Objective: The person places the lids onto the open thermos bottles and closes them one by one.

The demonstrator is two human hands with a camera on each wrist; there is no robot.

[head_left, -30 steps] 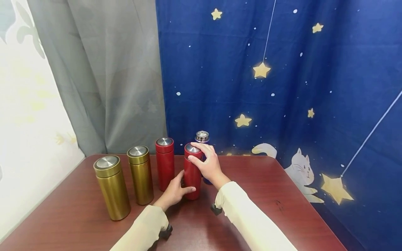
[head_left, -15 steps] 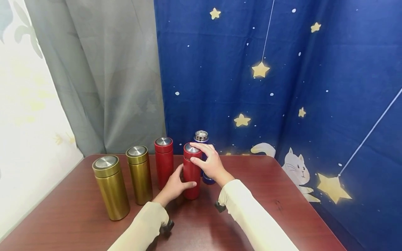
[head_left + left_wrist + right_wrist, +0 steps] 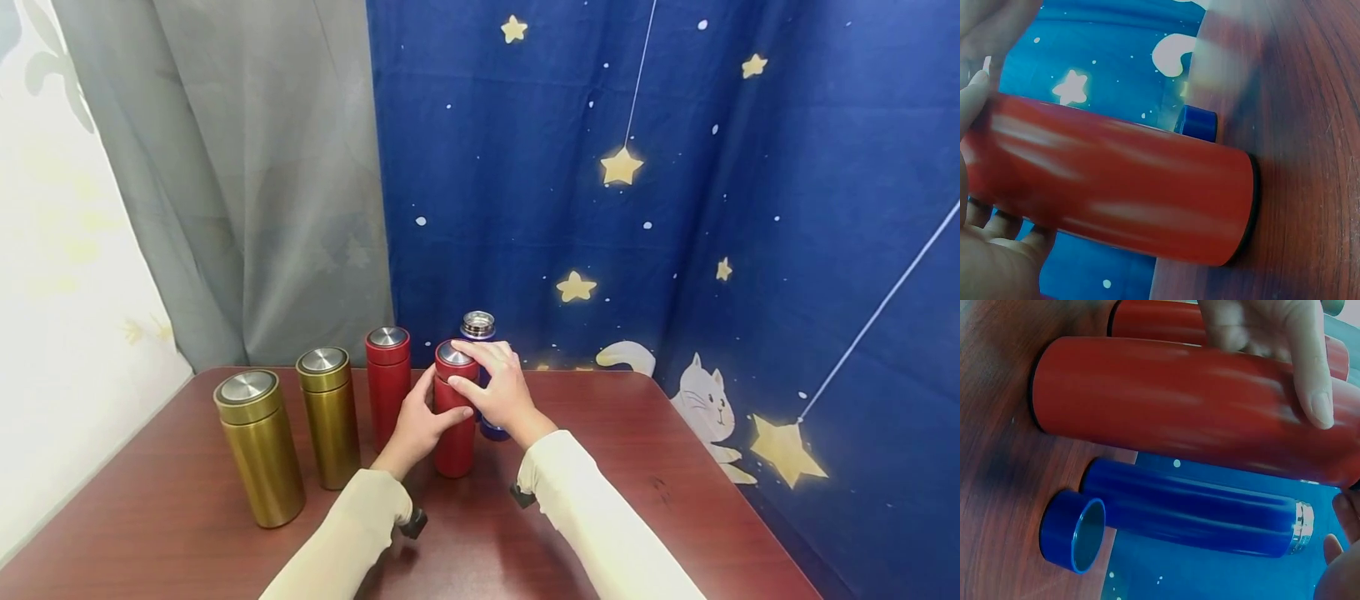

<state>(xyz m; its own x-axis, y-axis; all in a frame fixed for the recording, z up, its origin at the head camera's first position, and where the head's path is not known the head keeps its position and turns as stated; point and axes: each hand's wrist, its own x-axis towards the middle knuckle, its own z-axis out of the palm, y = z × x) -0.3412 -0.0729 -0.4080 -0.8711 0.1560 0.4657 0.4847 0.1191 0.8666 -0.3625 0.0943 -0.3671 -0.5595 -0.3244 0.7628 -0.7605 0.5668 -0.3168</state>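
In the head view, a red thermos bottle (image 3: 454, 454) stands upright on the table, its red lid (image 3: 454, 357) topped with a silver disc. My left hand (image 3: 417, 427) holds the upper body, its thumb (image 3: 1316, 394) across the front in the right wrist view. My right hand (image 3: 506, 392) grips the lid from above and the right. Behind the bottle stands a blue thermos bottle (image 3: 1191, 509) with a bare steel neck. Its blue lid (image 3: 1063, 531) sits on the table beside it.
A second red thermos bottle (image 3: 388, 392) stands left of the held one. Further left are two gold thermos bottles, a slimmer one (image 3: 335, 433) and a wider one (image 3: 264, 462). The table's (image 3: 585, 500) far edge meets a blue starry curtain (image 3: 525, 167).
My left hand has slid up from the lower body of the red thermos bottle to its upper part. My right hand stays at the lid. The head view has shifted slightly.
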